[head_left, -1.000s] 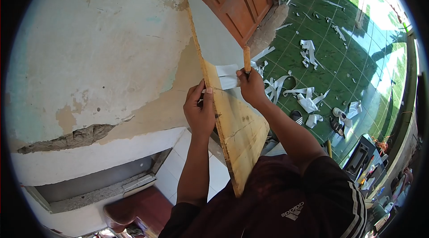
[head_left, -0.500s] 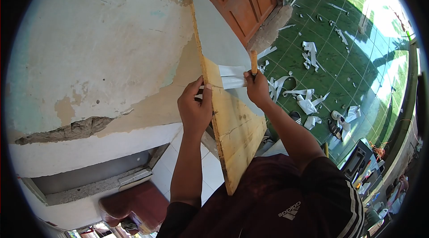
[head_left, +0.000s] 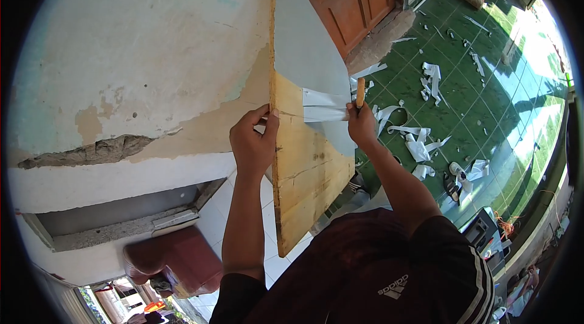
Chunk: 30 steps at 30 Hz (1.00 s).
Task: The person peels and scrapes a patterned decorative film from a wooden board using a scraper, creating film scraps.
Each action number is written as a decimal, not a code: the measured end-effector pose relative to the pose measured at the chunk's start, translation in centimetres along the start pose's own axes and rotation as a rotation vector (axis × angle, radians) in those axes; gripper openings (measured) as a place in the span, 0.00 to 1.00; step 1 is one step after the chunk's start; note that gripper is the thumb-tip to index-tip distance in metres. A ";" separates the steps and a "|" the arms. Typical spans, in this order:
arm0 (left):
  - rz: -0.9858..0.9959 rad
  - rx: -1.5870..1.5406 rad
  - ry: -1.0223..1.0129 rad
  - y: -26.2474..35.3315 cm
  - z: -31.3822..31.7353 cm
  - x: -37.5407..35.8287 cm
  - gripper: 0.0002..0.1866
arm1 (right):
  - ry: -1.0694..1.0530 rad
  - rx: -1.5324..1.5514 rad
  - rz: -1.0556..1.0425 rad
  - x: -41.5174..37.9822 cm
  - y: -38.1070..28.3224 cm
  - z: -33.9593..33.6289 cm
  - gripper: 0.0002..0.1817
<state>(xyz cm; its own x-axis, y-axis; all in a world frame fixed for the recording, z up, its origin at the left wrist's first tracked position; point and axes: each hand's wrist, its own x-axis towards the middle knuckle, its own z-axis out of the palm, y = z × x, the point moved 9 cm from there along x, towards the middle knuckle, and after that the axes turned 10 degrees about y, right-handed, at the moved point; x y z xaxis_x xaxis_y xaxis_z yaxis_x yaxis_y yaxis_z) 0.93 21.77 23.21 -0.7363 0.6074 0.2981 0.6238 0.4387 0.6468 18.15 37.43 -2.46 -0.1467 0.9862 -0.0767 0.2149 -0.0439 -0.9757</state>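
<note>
A wooden board (head_left: 310, 160) stands on edge in front of me, bare yellowish wood on its near part and a pale grey-white covering (head_left: 304, 38) on its far part. My left hand (head_left: 252, 141) grips its left edge, thumb at the rim. A white strip (head_left: 325, 98) stretches across the board from the edge of the covering. My right hand (head_left: 363, 124) pinches the strip's right end and also holds a tool by or near its wooden handle (head_left: 361, 90); the tool's other end is hidden.
Torn white strips (head_left: 418, 144) litter the green tiled floor (head_left: 462, 111) on the right, beside a shoe (head_left: 457, 171). A panelled wooden door (head_left: 356, 2) is ahead. The peeling wall (head_left: 140, 50) stands left, above a dark red sofa (head_left: 182, 260).
The board now looks more upright in view, and its near end has shifted left. My left hand has moved slightly left and my right hand slightly right, each keeping its hold.
</note>
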 end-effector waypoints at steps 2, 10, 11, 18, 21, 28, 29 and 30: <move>0.000 0.030 0.019 -0.1 -0.6 0.3 0.13 | 0.003 0.022 -0.010 0.0 0.0 0.3 0.13; -0.019 0.153 0.059 -3.6 -3.0 1.5 0.15 | -0.041 0.030 -0.054 -0.1 0.9 3.0 0.13; -0.018 0.170 0.051 -3.8 -3.2 1.7 0.15 | -0.037 0.013 -0.026 -0.3 1.6 3.2 0.13; -0.011 0.158 0.054 -5.1 -4.3 2.5 0.14 | -0.178 0.003 -0.024 -1.3 4.4 4.4 0.12; -0.018 0.152 0.049 -5.7 -4.8 3.1 0.13 | -0.046 0.172 0.017 -1.0 5.4 5.4 0.12; 0.054 0.152 0.063 -6.1 -5.4 3.7 0.13 | 0.371 0.573 0.138 -4.0 4.4 3.5 0.16; 0.067 0.153 0.065 -6.0 -5.3 3.7 0.13 | 0.234 0.448 0.047 -5.1 1.8 4.1 0.16; 0.067 0.147 0.069 -6.0 -5.3 3.7 0.13 | 0.096 0.321 -0.041 -6.2 -0.7 5.2 0.17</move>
<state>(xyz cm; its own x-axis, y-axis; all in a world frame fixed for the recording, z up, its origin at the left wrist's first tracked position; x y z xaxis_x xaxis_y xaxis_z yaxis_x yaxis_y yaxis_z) -6.91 17.88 24.13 -0.7046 0.5939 0.3883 0.7003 0.4937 0.5156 13.88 30.49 -2.38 -0.0536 0.9981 -0.0316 -0.1065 -0.0372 -0.9936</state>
